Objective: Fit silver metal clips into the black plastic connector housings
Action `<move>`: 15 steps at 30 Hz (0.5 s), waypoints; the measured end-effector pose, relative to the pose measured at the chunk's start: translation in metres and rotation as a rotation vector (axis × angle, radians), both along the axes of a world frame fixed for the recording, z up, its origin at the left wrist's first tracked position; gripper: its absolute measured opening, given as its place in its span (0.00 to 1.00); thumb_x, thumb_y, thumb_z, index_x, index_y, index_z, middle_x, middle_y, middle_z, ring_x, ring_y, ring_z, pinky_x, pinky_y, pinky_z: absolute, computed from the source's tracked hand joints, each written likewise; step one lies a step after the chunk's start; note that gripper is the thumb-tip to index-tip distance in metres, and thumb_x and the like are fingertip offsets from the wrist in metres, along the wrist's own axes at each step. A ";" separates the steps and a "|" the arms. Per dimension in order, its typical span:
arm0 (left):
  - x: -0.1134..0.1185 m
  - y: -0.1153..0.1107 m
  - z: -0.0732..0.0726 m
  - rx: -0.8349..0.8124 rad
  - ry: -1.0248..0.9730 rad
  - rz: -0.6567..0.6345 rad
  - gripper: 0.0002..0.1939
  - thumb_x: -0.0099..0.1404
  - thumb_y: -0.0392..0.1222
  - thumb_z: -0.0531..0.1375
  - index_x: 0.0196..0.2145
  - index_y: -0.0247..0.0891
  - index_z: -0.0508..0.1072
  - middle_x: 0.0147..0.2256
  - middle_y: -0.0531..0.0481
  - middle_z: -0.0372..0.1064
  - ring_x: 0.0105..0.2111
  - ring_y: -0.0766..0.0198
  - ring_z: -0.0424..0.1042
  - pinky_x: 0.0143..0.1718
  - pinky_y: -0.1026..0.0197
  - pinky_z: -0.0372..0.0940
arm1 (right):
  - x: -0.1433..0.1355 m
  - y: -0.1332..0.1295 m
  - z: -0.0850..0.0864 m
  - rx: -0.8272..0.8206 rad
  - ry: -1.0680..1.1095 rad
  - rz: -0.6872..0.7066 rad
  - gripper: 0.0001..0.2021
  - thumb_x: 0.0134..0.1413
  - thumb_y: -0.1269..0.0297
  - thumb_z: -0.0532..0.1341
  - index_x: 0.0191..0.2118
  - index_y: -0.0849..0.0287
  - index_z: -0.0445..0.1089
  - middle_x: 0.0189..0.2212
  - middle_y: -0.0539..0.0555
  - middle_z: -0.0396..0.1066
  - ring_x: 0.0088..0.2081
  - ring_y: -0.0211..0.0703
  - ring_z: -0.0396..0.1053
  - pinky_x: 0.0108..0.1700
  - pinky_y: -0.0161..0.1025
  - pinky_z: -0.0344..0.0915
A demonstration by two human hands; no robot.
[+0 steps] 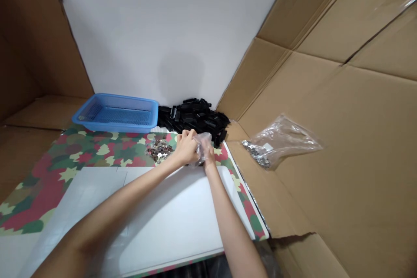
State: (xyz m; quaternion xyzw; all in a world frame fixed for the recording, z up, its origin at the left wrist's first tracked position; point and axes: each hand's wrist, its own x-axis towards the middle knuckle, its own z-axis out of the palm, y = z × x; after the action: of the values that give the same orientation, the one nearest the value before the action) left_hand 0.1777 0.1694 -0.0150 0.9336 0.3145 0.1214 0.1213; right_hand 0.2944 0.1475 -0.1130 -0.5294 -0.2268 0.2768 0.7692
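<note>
Both my hands meet over the far edge of the white board, around a small clear plastic bag. My left hand grips the bag's left side with its fingers curled. On the right side, my right hand is closed on the same bag and partly hidden behind the plastic. What the bag contains, if anything, I cannot make out. Just left of my left hand lies a pile of small metal pieces. Behind both hands is a heap of black elongated parts.
A blue plastic basket stands at the back left. The white board lies on a camouflage-patterned table cover. At right, a clear bag with small metal pieces rests against cardboard. A white wall rises behind.
</note>
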 end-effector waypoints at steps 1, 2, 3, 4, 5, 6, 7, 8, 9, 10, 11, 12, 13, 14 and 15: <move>0.000 0.000 0.001 -0.009 0.001 0.002 0.12 0.54 0.33 0.57 0.37 0.35 0.75 0.49 0.39 0.62 0.48 0.46 0.57 0.46 0.47 0.56 | -0.001 0.000 0.001 -0.013 0.008 -0.013 0.05 0.45 0.64 0.63 0.29 0.60 0.71 0.24 0.48 0.71 0.29 0.40 0.68 0.30 0.35 0.63; 0.000 0.001 0.002 -0.018 0.002 0.005 0.12 0.53 0.33 0.58 0.37 0.35 0.74 0.48 0.39 0.63 0.48 0.47 0.58 0.45 0.47 0.56 | -0.002 0.001 0.002 -0.021 0.017 -0.030 0.05 0.44 0.64 0.62 0.28 0.59 0.70 0.23 0.47 0.70 0.28 0.39 0.67 0.30 0.34 0.63; 0.001 0.001 0.002 -0.027 0.001 0.006 0.12 0.53 0.33 0.58 0.37 0.36 0.74 0.47 0.40 0.63 0.48 0.47 0.58 0.45 0.47 0.56 | -0.004 0.001 0.004 -0.024 0.027 -0.048 0.04 0.44 0.64 0.61 0.27 0.59 0.69 0.21 0.46 0.69 0.27 0.38 0.66 0.29 0.34 0.62; 0.001 0.002 0.003 -0.034 -0.001 0.009 0.12 0.53 0.33 0.58 0.37 0.36 0.74 0.47 0.40 0.63 0.47 0.47 0.58 0.45 0.48 0.56 | -0.005 0.000 0.005 -0.025 0.039 -0.064 0.05 0.44 0.63 0.60 0.25 0.58 0.68 0.20 0.46 0.67 0.25 0.37 0.64 0.27 0.33 0.61; 0.001 0.002 0.003 -0.040 -0.004 0.013 0.12 0.53 0.33 0.57 0.37 0.36 0.74 0.47 0.40 0.62 0.47 0.47 0.58 0.45 0.48 0.56 | -0.006 0.000 0.006 -0.023 0.055 -0.078 0.05 0.44 0.63 0.60 0.25 0.58 0.67 0.19 0.45 0.66 0.24 0.37 0.63 0.26 0.33 0.61; 0.002 0.003 0.003 -0.044 -0.009 0.018 0.12 0.53 0.33 0.57 0.36 0.36 0.74 0.47 0.40 0.62 0.47 0.47 0.58 0.45 0.48 0.56 | -0.007 0.000 0.007 -0.018 0.072 -0.088 0.05 0.44 0.62 0.60 0.24 0.57 0.66 0.19 0.45 0.66 0.24 0.36 0.63 0.26 0.33 0.61; 0.002 0.004 0.003 -0.047 -0.015 0.023 0.12 0.53 0.32 0.57 0.36 0.36 0.73 0.47 0.40 0.62 0.48 0.47 0.57 0.45 0.47 0.56 | -0.008 -0.001 0.007 -0.012 0.091 -0.094 0.06 0.44 0.61 0.60 0.24 0.57 0.66 0.20 0.45 0.66 0.24 0.36 0.63 0.26 0.33 0.62; 0.003 0.004 0.003 -0.050 -0.023 0.029 0.12 0.52 0.32 0.57 0.36 0.36 0.73 0.47 0.40 0.61 0.48 0.47 0.57 0.46 0.47 0.56 | -0.008 -0.001 0.008 -0.007 0.110 -0.099 0.06 0.44 0.60 0.60 0.25 0.56 0.66 0.21 0.45 0.67 0.24 0.36 0.63 0.27 0.34 0.64; 0.004 0.005 0.002 -0.053 -0.033 0.034 0.12 0.52 0.33 0.57 0.36 0.37 0.73 0.47 0.41 0.61 0.48 0.47 0.56 0.46 0.47 0.56 | -0.009 -0.001 0.009 -0.003 0.130 -0.102 0.06 0.44 0.60 0.59 0.25 0.56 0.66 0.21 0.45 0.67 0.25 0.37 0.64 0.27 0.34 0.65; 0.004 0.005 0.001 -0.056 -0.043 0.039 0.11 0.53 0.33 0.57 0.35 0.37 0.73 0.47 0.41 0.61 0.48 0.47 0.56 0.46 0.47 0.56 | -0.009 0.000 0.010 0.000 0.149 -0.103 0.05 0.45 0.60 0.59 0.25 0.55 0.66 0.22 0.45 0.68 0.25 0.37 0.64 0.28 0.35 0.65; 0.005 0.005 0.001 -0.061 -0.056 0.044 0.10 0.53 0.34 0.57 0.34 0.37 0.73 0.47 0.42 0.60 0.49 0.47 0.56 0.46 0.47 0.56 | -0.009 0.001 0.010 0.001 0.167 -0.103 0.05 0.45 0.60 0.59 0.26 0.55 0.66 0.22 0.46 0.68 0.25 0.38 0.64 0.28 0.36 0.66; 0.005 0.005 0.000 -0.065 -0.071 0.049 0.10 0.53 0.34 0.57 0.34 0.38 0.73 0.48 0.42 0.60 0.49 0.47 0.55 0.46 0.47 0.56 | -0.009 0.002 0.010 0.002 0.185 -0.100 0.05 0.45 0.61 0.59 0.26 0.55 0.66 0.22 0.46 0.68 0.25 0.38 0.65 0.27 0.36 0.67; 0.006 0.005 0.000 -0.069 -0.087 0.055 0.09 0.53 0.34 0.57 0.33 0.38 0.73 0.48 0.43 0.59 0.49 0.48 0.55 0.47 0.47 0.56 | -0.008 0.003 0.010 0.003 0.203 -0.094 0.05 0.45 0.60 0.59 0.26 0.55 0.66 0.23 0.46 0.68 0.25 0.38 0.65 0.27 0.37 0.67; 0.006 0.005 0.001 -0.074 -0.106 0.062 0.08 0.54 0.34 0.57 0.33 0.38 0.73 0.48 0.43 0.59 0.49 0.48 0.55 0.47 0.47 0.56 | -0.008 0.004 0.010 0.004 0.221 -0.087 0.05 0.45 0.60 0.59 0.27 0.55 0.67 0.23 0.47 0.68 0.25 0.39 0.66 0.27 0.37 0.67; 0.006 0.005 0.001 -0.079 -0.125 0.068 0.08 0.54 0.34 0.56 0.32 0.38 0.73 0.48 0.44 0.59 0.49 0.48 0.55 0.48 0.47 0.56 | -0.007 0.005 0.009 0.006 0.238 -0.080 0.06 0.45 0.60 0.59 0.28 0.56 0.67 0.24 0.47 0.69 0.26 0.39 0.67 0.28 0.37 0.68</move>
State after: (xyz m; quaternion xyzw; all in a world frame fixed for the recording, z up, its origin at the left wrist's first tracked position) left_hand 0.1838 0.1747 -0.0138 0.9074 0.3426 0.1711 0.1731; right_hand 0.2874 0.1522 -0.1036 -0.4989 -0.1132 0.3059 0.8029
